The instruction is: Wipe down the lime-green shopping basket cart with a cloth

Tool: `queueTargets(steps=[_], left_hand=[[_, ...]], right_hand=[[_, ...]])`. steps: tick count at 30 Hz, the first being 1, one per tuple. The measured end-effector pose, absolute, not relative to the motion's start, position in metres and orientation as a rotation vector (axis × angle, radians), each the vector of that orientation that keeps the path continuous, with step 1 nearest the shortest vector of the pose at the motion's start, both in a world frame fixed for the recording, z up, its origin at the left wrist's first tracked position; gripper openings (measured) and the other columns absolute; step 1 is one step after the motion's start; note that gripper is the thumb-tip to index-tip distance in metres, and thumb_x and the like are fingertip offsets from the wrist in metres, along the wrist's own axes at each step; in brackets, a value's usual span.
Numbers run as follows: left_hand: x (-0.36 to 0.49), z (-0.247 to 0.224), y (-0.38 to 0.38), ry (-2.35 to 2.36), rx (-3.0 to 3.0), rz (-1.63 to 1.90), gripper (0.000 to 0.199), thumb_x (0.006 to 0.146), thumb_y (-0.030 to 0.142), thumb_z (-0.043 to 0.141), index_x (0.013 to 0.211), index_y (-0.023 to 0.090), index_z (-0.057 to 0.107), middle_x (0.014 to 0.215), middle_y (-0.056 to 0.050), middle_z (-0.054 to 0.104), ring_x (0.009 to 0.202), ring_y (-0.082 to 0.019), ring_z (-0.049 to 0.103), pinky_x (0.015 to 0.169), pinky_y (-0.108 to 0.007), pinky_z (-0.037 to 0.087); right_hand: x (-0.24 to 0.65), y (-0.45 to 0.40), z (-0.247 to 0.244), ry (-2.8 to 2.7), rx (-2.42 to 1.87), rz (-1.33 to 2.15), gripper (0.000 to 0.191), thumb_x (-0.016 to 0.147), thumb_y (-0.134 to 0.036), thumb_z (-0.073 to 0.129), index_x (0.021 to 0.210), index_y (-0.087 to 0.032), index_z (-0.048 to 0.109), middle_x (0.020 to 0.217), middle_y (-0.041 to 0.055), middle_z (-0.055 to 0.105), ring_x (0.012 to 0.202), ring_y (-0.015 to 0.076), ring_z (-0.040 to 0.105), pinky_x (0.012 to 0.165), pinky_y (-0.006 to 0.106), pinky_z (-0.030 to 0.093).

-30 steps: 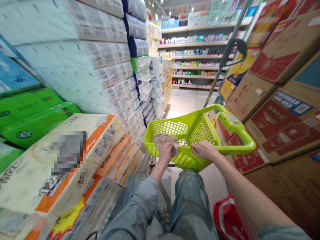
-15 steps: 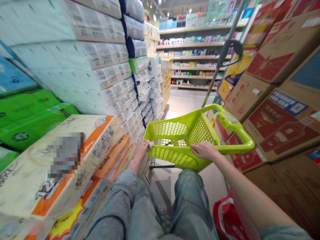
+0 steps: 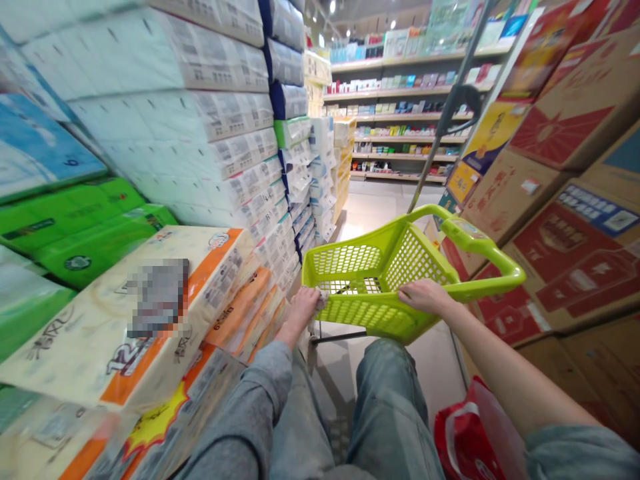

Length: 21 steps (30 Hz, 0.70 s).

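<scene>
A lime-green shopping cart (image 3: 361, 300) with perforated walls stands turned sideways before my knees, its basket holding nothing that I can see. My right hand (image 3: 425, 295) is wrapped over the near rim, close to the handle (image 3: 500, 283). At the basket's left corner my left hand (image 3: 301, 308) is closed, fingertips towards the rim. A small crumpled whitish wad, perhaps tissue (image 3: 323, 299), shows at those fingertips and touches the corner. How much of it lies under the fingers is hidden.
Stacked tissue packs (image 3: 235, 120) rise along the left, with a pixelated dark item (image 3: 163, 297) on a cream pack (image 3: 75, 333). Cardboard cartons (image 3: 565, 247) line the right. A grey pole (image 3: 430, 160) leans beyond the cart; a red bag (image 3: 463, 433) sits low right. Shelves (image 3: 400, 113) stand behind.
The whole view has shifted, so cart and hands appear slightly further right. Both hands keep their places on the basket.
</scene>
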State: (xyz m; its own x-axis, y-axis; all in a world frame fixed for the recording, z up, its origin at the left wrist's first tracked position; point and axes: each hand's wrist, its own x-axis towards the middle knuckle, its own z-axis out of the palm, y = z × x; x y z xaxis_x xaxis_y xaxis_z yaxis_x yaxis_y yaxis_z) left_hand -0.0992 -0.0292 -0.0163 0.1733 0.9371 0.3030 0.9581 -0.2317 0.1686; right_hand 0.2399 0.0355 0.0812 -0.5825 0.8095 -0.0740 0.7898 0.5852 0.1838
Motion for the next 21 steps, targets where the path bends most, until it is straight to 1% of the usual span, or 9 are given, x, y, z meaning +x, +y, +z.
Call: queueTargets(steps=[3, 7, 10, 11, 13, 15, 17, 19, 21], left_hand=[[-0.081, -0.015, -0.036, -1.898, -2.397, -0.477, 0.006, 0.085, 0.02, 0.05, 0.087, 0.021, 0.055, 0.087, -0.005, 0.057, 0.089, -0.02, 0.05, 0.086, -0.034, 0.037], [-0.057, -0.021, -0.043, -1.886, -2.413, -0.455, 0.007, 0.085, 0.021, 0.049, 0.089, 0.02, 0.056, 0.088, -0.007, 0.058, 0.089, -0.021, 0.051, 0.087, -0.036, 0.038], [-0.049, -0.029, -0.049, -1.846, -2.432, -0.545, 0.012, 0.088, 0.022, 0.046, 0.092, 0.018, 0.056, 0.09, -0.007, 0.06, 0.092, -0.021, 0.053, 0.092, -0.038, 0.039], [-0.049, -0.032, -0.051, -1.824, -2.454, -0.606, 0.014, 0.088, 0.021, 0.044, 0.095, 0.018, 0.056, 0.093, -0.007, 0.061, 0.096, -0.02, 0.053, 0.095, -0.039, 0.038], [-0.053, -0.037, -0.057, -1.806, -2.487, -0.758, 0.021, 0.089, 0.018, 0.041, 0.104, 0.018, 0.056, 0.109, -0.007, 0.061, 0.109, -0.02, 0.051, 0.103, -0.041, 0.034], [-0.06, -0.042, -0.064, -1.85, -2.49, -0.942, 0.032, 0.089, 0.014, 0.037, 0.116, 0.019, 0.053, 0.129, -0.007, 0.053, 0.123, -0.019, 0.044, 0.108, -0.041, 0.032], [-0.068, -0.048, -0.07, -1.95, -2.442, -1.173, 0.042, 0.086, 0.011, 0.036, 0.126, 0.022, 0.048, 0.139, -0.005, 0.044, 0.131, -0.019, 0.037, 0.108, -0.039, 0.033], [-0.076, -0.054, -0.074, -2.165, -2.214, -1.46, 0.047, 0.083, 0.009, 0.037, 0.126, 0.023, 0.048, 0.137, -0.005, 0.047, 0.128, -0.019, 0.041, 0.106, -0.039, 0.036], [-0.083, -0.058, -0.075, -2.408, -1.827, -1.673, 0.041, 0.084, 0.012, 0.037, 0.121, 0.021, 0.052, 0.127, -0.008, 0.056, 0.12, -0.022, 0.05, 0.102, -0.041, 0.039]], right_hand=[[0.221, 0.032, 0.069, 2.685, 1.409, 0.15, 0.057, 0.095, -0.045, 0.019, 0.078, -0.02, 0.068, 0.086, 0.0072, 0.071, 0.083, 0.0181, 0.065, 0.065, 0.025, 0.038], [0.179, 0.022, 0.051, 2.755, 1.325, 0.011, 0.059, 0.095, -0.048, 0.017, 0.084, -0.022, 0.068, 0.091, 0.0056, 0.071, 0.087, 0.018, 0.065, 0.068, 0.025, 0.039], [0.156, 0.018, 0.04, 2.719, 1.361, -0.031, 0.064, 0.094, -0.052, 0.014, 0.087, -0.022, 0.07, 0.091, 0.0069, 0.071, 0.085, 0.0188, 0.065, 0.069, 0.026, 0.039], [0.152, 0.017, 0.038, 2.701, 1.396, -0.019, 0.066, 0.094, -0.052, 0.012, 0.086, -0.022, 0.07, 0.089, 0.0078, 0.071, 0.084, 0.0192, 0.065, 0.069, 0.026, 0.039], [0.151, 0.017, 0.035, 2.693, 1.44, 0.014, 0.069, 0.094, -0.053, 0.01, 0.084, -0.021, 0.071, 0.086, 0.0087, 0.071, 0.083, 0.0196, 0.065, 0.068, 0.026, 0.039], [0.153, 0.019, 0.033, 2.713, 1.434, 0.034, 0.07, 0.094, -0.053, 0.01, 0.083, -0.022, 0.072, 0.083, 0.0084, 0.071, 0.082, 0.0194, 0.065, 0.067, 0.026, 0.039], [0.156, 0.02, 0.033, 2.714, 1.429, 0.039, 0.07, 0.093, -0.053, 0.01, 0.082, -0.022, 0.072, 0.082, 0.0081, 0.071, 0.081, 0.0188, 0.065, 0.067, 0.025, 0.038], [0.157, 0.02, 0.032, 2.7, 1.44, 0.035, 0.071, 0.093, -0.054, 0.01, 0.082, -0.022, 0.072, 0.081, 0.0081, 0.071, 0.079, 0.0182, 0.065, 0.067, 0.025, 0.038], [0.155, 0.02, 0.032, 2.687, 1.455, 0.028, 0.071, 0.093, -0.054, 0.01, 0.083, -0.022, 0.072, 0.082, 0.0081, 0.071, 0.078, 0.0181, 0.065, 0.067, 0.025, 0.038]])
